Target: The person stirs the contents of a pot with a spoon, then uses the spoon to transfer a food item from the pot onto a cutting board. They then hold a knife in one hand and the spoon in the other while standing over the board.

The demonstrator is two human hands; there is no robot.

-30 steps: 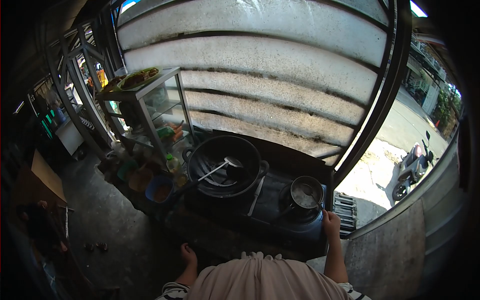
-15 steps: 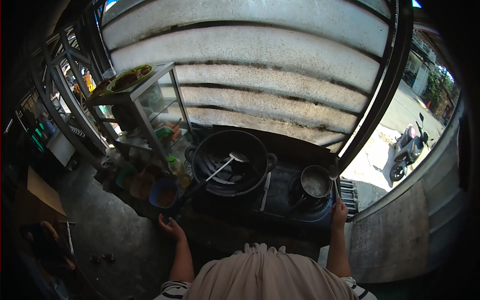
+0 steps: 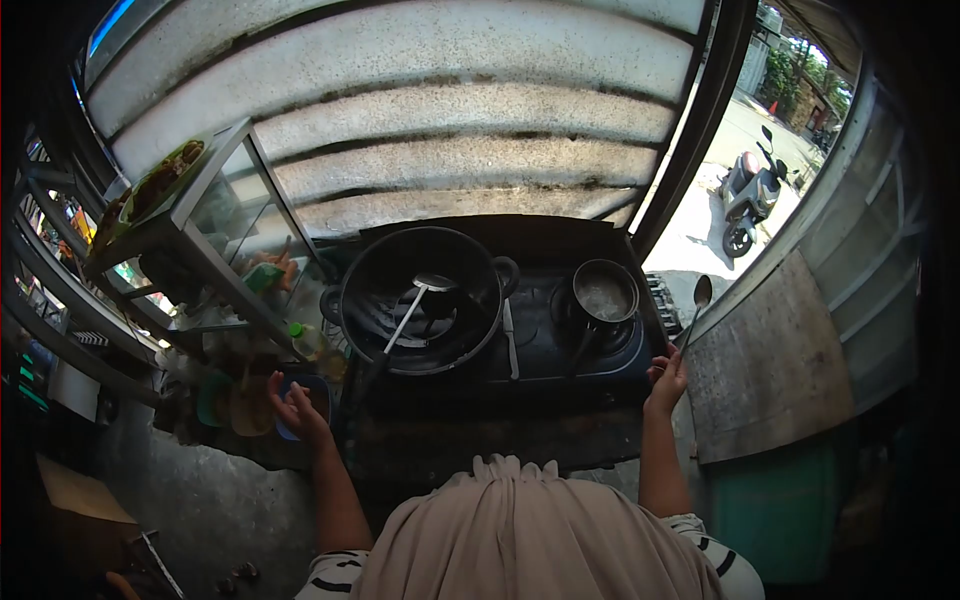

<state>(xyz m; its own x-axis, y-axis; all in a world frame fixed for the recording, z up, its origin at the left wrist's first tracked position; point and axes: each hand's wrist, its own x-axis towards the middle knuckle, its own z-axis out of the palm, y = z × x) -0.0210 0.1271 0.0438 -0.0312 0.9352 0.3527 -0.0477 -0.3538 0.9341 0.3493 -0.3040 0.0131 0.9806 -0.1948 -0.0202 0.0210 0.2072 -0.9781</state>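
Note:
My right hand [image 3: 666, 380] grips the handle of a metal spoon [image 3: 702, 294], its bowl pointing up, just right of the stove [image 3: 540, 372]. On the right burner sits a small saucepan [image 3: 607, 292] with cloudy liquid, its handle toward me. My left hand [image 3: 295, 408] is raised with fingers spread and holds nothing; it overlaps a blue container [image 3: 318, 392] in this view. A large dark wok [image 3: 365, 275] occupies the left burner. Inside the wok rests a long-handled ladle [image 3: 408, 315]. A knife [image 3: 511, 342] lies between the wok and saucepan.
A glass display case [image 3: 215, 190] with a food-laden plate [image 3: 165, 180] on top stands left. By it are a green-capped bottle [image 3: 302, 340] and a brown bowl [image 3: 250, 412]. A wooden panel [image 3: 770, 365] borders the right side; a motorbike [image 3: 752, 195] is parked outside.
The view has shifted right. My left hand has risen from below the blue container to in front of it. The spoon has swung right, away from the saucepan's rim.

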